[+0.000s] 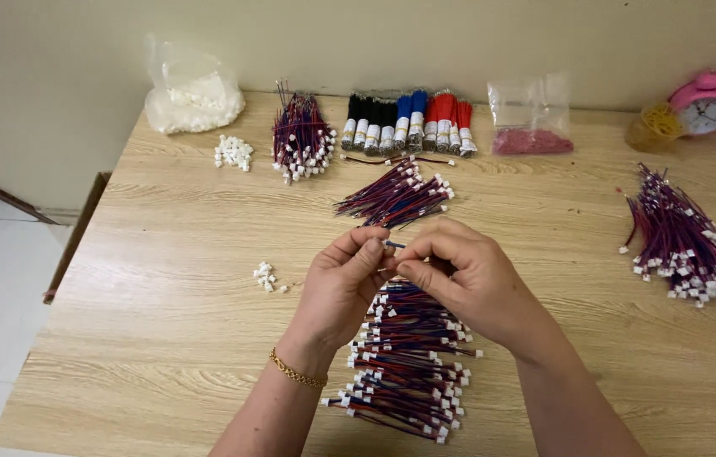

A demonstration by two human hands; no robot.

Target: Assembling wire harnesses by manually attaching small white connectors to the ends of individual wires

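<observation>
I had my left hand and right hand raised together over the pale wooden table, both pinched shut on a thin red-and-blue wire lead, whose end showed between my fingertips. I judged it very light, limp and easily bent, best held close to its end. The lead sat right inside the pinch. Beneath my hands lay a stack of red-and-blue leads with small white plastic connectors; a fanned bundle of the same leads lay just beyond.

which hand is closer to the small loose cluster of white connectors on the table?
Left. The left hand sits just right of the small white connector cluster; the right hand is farther right, beyond the left.
</observation>
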